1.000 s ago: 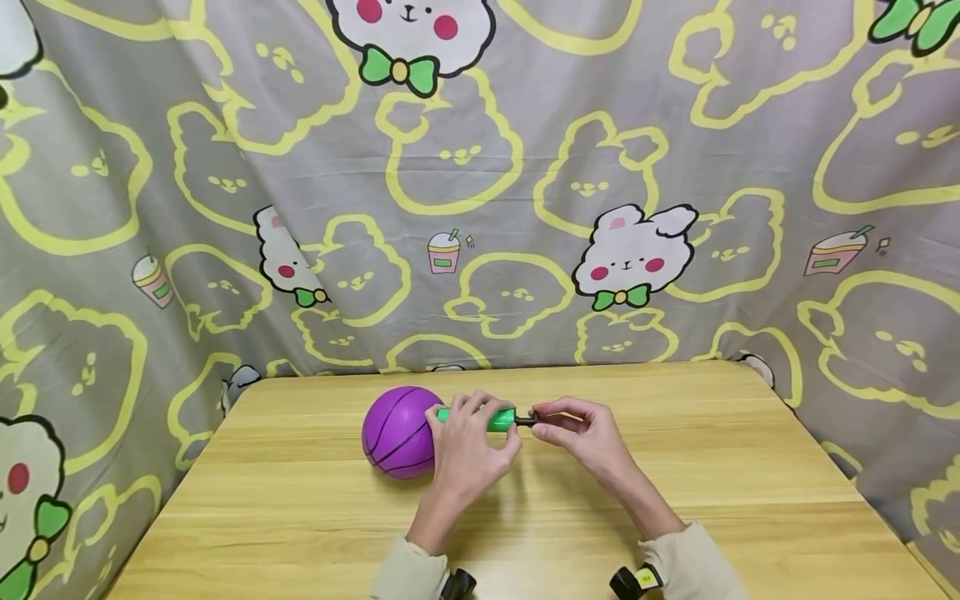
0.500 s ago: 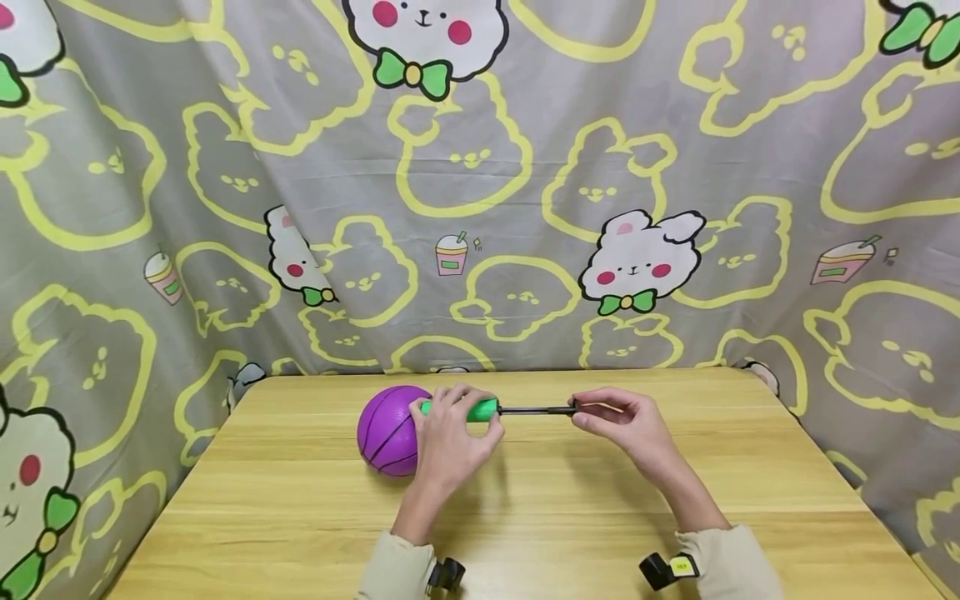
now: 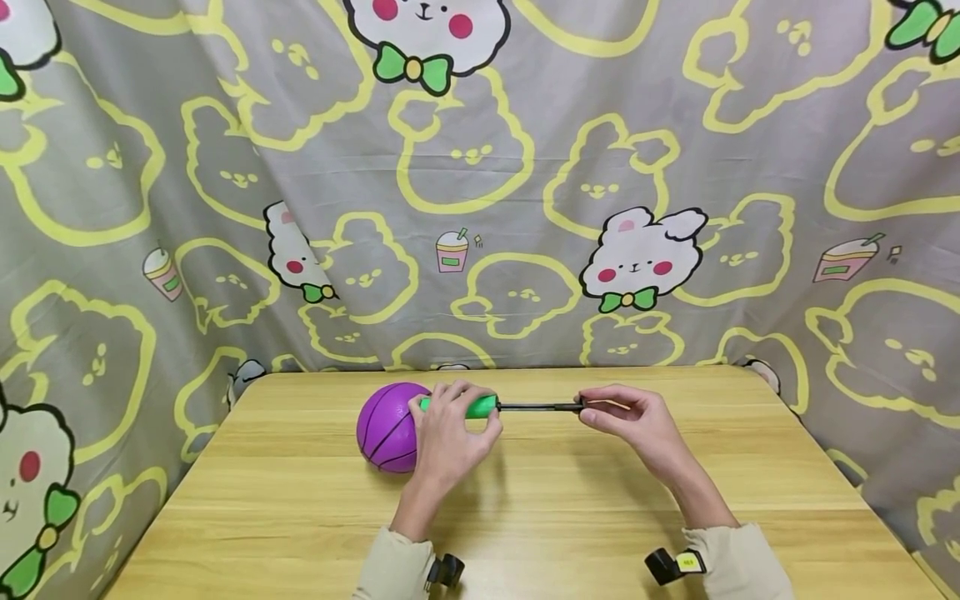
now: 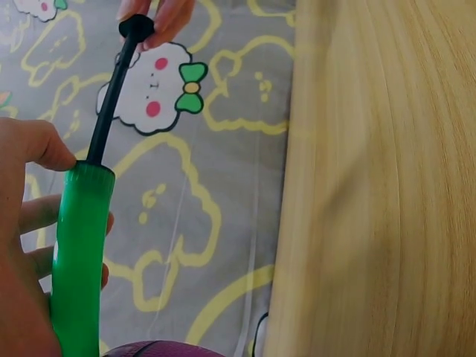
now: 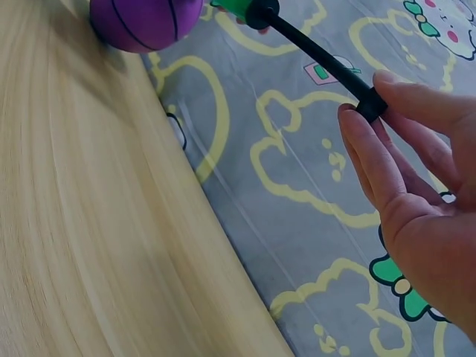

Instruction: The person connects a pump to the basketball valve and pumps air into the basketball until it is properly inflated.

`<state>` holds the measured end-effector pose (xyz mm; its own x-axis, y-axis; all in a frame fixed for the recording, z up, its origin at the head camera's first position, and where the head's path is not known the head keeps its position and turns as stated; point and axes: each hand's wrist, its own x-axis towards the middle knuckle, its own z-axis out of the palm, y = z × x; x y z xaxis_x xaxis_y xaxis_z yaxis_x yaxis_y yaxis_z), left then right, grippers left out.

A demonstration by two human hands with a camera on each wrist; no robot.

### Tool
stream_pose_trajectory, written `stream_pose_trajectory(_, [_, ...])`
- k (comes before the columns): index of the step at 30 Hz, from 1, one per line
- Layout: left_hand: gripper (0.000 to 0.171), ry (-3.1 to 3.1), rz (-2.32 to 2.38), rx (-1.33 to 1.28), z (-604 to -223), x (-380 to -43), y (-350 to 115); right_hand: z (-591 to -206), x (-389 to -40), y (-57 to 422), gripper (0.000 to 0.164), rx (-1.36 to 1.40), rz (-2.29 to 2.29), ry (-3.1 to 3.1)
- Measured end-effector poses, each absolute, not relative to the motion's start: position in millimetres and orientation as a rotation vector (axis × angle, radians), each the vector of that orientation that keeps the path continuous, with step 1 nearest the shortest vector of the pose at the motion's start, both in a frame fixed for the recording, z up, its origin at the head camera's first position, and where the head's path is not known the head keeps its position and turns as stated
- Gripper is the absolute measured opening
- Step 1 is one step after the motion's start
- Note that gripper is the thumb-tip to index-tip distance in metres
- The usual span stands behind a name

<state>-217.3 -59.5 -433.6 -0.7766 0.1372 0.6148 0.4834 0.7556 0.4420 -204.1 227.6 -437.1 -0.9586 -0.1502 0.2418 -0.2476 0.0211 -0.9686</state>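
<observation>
My left hand grips the green barrel of a hand pump, fingers over the top and thumb near its end. From the barrel a black rod sticks out far to the right. At the rod's end, my right hand pinches the small black handle between thumb and fingertips. A purple ball with black lines, like a small basketball, is at the pump's left end, partly behind the left hand. The place where pump and ball meet is hidden by that hand.
A light wooden table lies under the hands and ball. Behind it hangs a grey curtain with yellow outlines and white cartoon animals, close along the table's back edge. A small dark camera sits at each wrist by the beige sleeves.
The right hand has moved right and drawn the black rod far out of the green barrel. The left hand and ball appear slightly further left; in the last half second little has changed.
</observation>
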Motion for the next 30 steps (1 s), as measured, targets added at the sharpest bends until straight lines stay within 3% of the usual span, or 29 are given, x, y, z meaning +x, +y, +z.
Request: stream_pose_trajectory(30, [0.02, -2.414, -0.682, -0.529, -442, -206, -29, -454, -204, 174, 0.033, 0.379, 2.252, -2.085])
